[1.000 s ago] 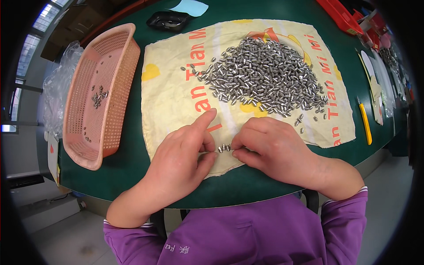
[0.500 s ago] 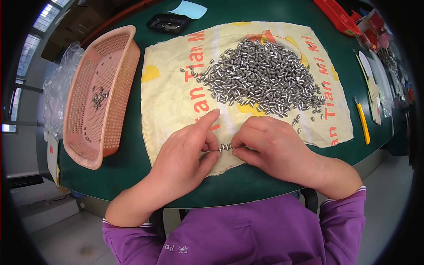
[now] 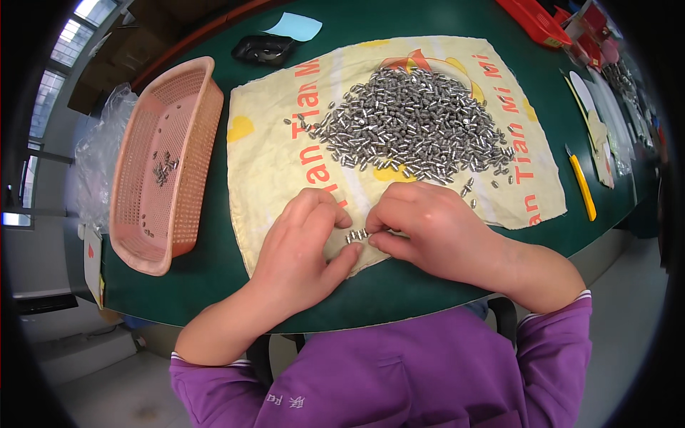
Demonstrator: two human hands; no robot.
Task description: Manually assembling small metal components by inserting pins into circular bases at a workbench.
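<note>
A short row of small silver barrel-shaped metal pieces (image 3: 356, 235) lies near the front edge of a pale yellow cloth (image 3: 271, 164). My left hand (image 3: 300, 239) is at the row's left side, thumb and curled fingers apart, the thumb tip close beside the pieces. At the row's right end, my right hand (image 3: 432, 227) has its thumb and index finger pinched on a metal piece, mostly hidden by the fingertips. Beyond both hands spreads a large heap of the same metal pieces (image 3: 421, 125), with a few strays around it.
Left of the cloth stands a pink plastic basket (image 3: 191, 192) with some pieces inside. A black tray (image 3: 262, 50) and light blue paper (image 3: 296, 26) sit at the back. At right lies a yellow utility knife (image 3: 583, 187); a red basket (image 3: 535, 25) is at the far right.
My left thumb and fingers have spread apart, showing more of the row between them. My right hand has shifted slightly left, still pinched at the row's end. The whole view has shifted a little.
</note>
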